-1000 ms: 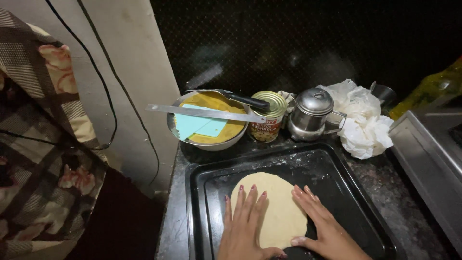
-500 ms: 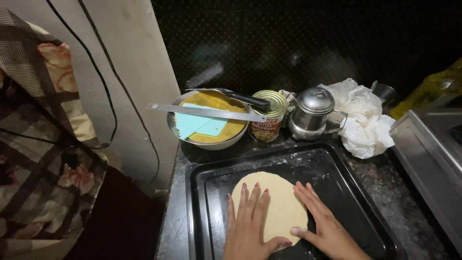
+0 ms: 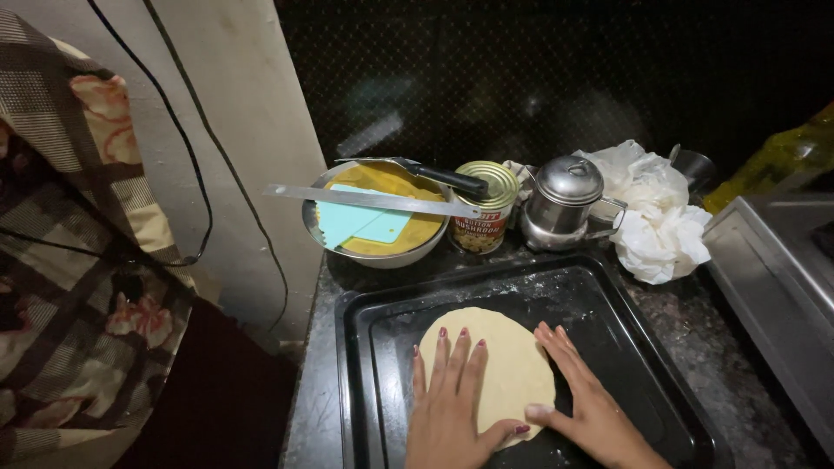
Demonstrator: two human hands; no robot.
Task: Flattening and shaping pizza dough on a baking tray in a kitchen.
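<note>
A flat round of pale dough [image 3: 508, 360] lies in a black baking tray [image 3: 608, 300] on a dark counter. My left hand [image 3: 452, 404] rests flat on the dough's left half, fingers stretched and slightly apart. My right hand [image 3: 586, 399] lies against the dough's right edge, palm down, thumb tip touching the dough's lower rim. Neither hand holds anything.
Behind the tray stand a steel bowl [image 3: 373, 252] holding yellow contents and a teal scraper [image 3: 360, 221], with a long knife [image 3: 373, 200] across it, an open tin can [image 3: 486, 208], a small steel pot [image 3: 565, 204] and crumpled white plastic bags [image 3: 656, 217]. A steel surface [image 3: 773, 287] lies right; patterned cloth [image 3: 78, 260] hangs left.
Both hands have shifted slightly on the dough: the right hand has drawn nearer to its right edge, the left stays pressed flat.
</note>
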